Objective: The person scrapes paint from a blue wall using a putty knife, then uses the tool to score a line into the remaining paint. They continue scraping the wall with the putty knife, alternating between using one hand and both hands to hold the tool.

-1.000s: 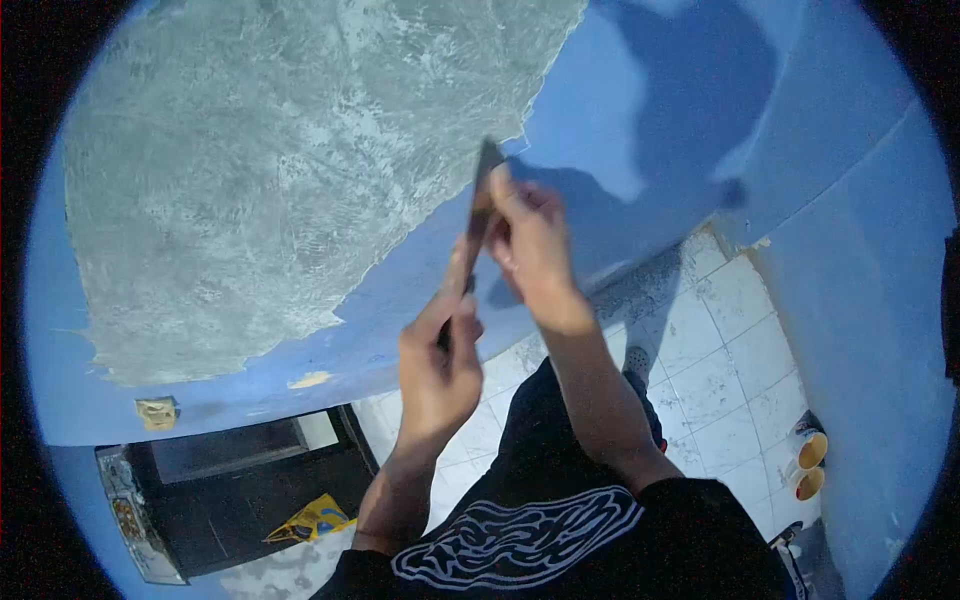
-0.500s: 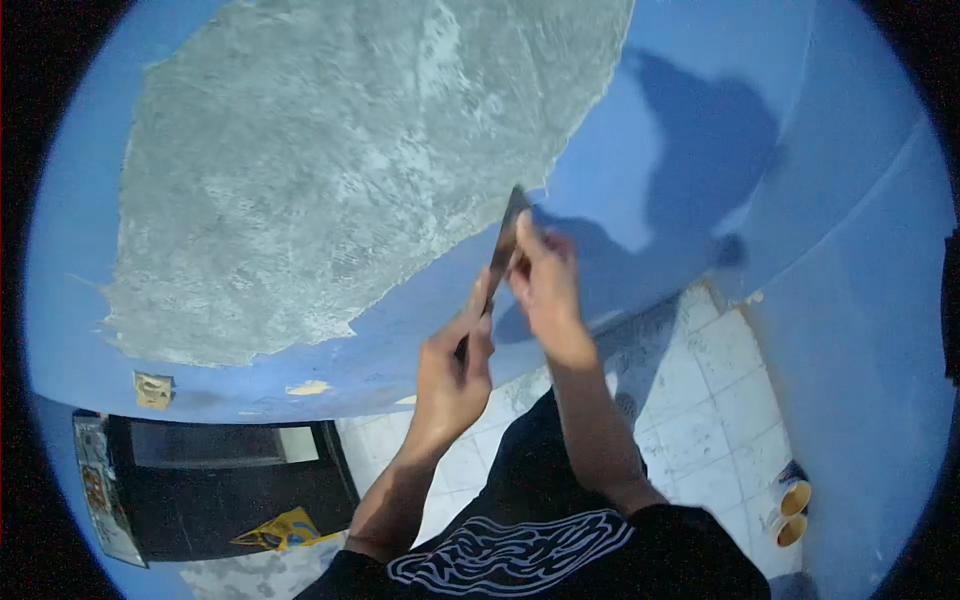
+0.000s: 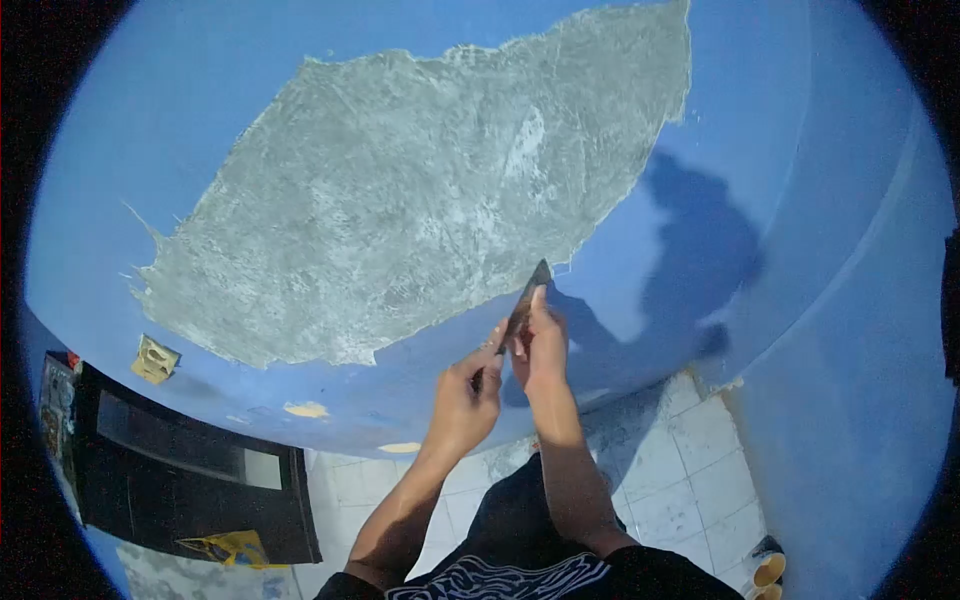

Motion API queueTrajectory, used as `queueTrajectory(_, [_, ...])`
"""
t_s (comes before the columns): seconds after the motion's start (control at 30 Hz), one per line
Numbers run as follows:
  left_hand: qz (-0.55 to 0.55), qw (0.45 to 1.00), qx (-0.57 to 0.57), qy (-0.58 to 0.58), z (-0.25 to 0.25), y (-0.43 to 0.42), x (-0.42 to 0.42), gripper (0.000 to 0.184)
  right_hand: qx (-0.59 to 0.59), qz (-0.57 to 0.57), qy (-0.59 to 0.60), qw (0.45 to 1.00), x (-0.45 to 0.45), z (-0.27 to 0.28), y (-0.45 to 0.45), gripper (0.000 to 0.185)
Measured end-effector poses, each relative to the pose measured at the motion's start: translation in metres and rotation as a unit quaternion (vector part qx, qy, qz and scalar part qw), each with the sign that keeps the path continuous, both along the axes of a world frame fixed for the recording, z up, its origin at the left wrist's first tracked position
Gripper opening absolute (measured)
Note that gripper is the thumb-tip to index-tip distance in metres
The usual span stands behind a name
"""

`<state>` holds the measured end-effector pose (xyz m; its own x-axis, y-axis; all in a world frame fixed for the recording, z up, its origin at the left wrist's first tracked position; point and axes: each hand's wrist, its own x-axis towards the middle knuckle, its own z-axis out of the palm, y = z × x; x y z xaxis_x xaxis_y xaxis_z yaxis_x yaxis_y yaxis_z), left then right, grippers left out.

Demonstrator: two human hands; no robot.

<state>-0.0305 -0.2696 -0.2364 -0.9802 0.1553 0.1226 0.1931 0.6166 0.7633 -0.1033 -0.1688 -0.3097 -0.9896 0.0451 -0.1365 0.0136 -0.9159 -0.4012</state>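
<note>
A scraper (image 3: 524, 312) with a dark blade points up at the blue wall, its tip at the lower right edge of a rough grey patch (image 3: 420, 190) where the paint is gone. My left hand (image 3: 466, 405) is closed around its handle, which is mostly hidden by the fingers. Higher up, my right hand (image 3: 545, 345) pinches the blade, the thumb lying along it near the tip. Whether the tip touches the wall is hard to tell.
A switch or socket plate (image 3: 155, 360) sits on the wall at left. Below it stands a dark door or cabinet (image 3: 190, 465) with a yellow piece (image 3: 235, 548) on it. White floor tiles (image 3: 700, 455) lie below; two orange-lined cups or similar objects (image 3: 768, 570) are at lower right.
The view has shifted, so the grey patch and both hands appear lower. My hands stay on the scraper, its tip still at the patch's edge.
</note>
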Motion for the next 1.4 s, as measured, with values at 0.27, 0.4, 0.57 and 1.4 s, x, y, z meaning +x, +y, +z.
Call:
queueTrajectory(0.27, [-0.015, 0.998, -0.064, 0.023, 0.007, 0.000, -0.006, 0.040, -0.012, 0.039, -0.012, 0.999, -0.004, -0.004, 0.007, 0.042])
queueTrajectory(0.4, [-0.036, 0.997, -0.015, 0.073, 0.001, 0.003, 0.005, 0.041, -0.001, 0.050, 0.004, 0.999, 0.003, -0.004, 0.001, 0.044])
queueTrajectory(0.57, [-0.026, 0.997, -0.075, 0.018, 0.009, 0.016, -0.001, 0.040, -0.039, 0.011, -0.017, 0.999, -0.002, -0.007, 0.011, 0.042])
queueTrajectory(1.4, [-0.050, 0.998, 0.036, -0.006, -0.002, 0.014, 0.006, 0.042, 0.023, 0.024, -0.053, 0.998, 0.004, 0.001, 0.018, 0.043])
